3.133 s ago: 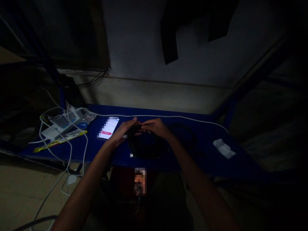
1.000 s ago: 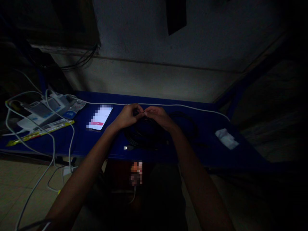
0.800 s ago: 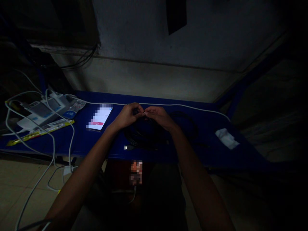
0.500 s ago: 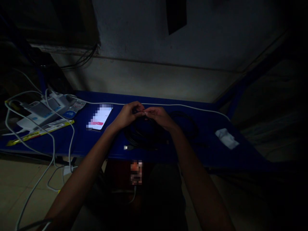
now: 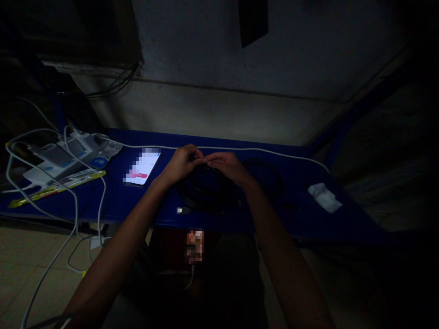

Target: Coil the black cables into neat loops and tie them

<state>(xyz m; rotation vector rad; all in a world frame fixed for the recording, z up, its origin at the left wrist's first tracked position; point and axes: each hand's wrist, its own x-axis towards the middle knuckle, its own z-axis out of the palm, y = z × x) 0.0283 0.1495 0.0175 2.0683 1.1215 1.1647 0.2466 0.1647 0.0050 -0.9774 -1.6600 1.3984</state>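
Observation:
A coiled black cable (image 5: 187, 196) lies on the blue tabletop (image 5: 291, 224), its metal USB plug (image 5: 179, 210) at the near side. My left hand (image 5: 181, 163) is closed at the far edge of the coil, thumb and fingers pinched. Meeting it fingertip to fingertip, my right hand (image 5: 230, 167) is closed on the same part of the coil. Dim light and the fingers hide the exact spot they grip. Right of my right hand, a second black cable loop (image 5: 279, 178) rests on the table.
On the left stand a white power strip (image 5: 51, 171) with tangled white cords and a yellow-edged wrapper (image 5: 58, 188). A lit phone (image 5: 146, 168) lies beside my left forearm. Crumpled white paper (image 5: 325, 197) is at the right. Another phone (image 5: 195, 246), plugged in, sits below the table's front edge.
My fingertips have shifted very slightly while staying together at the coil's far edge. The coil and the things around it stay in place.

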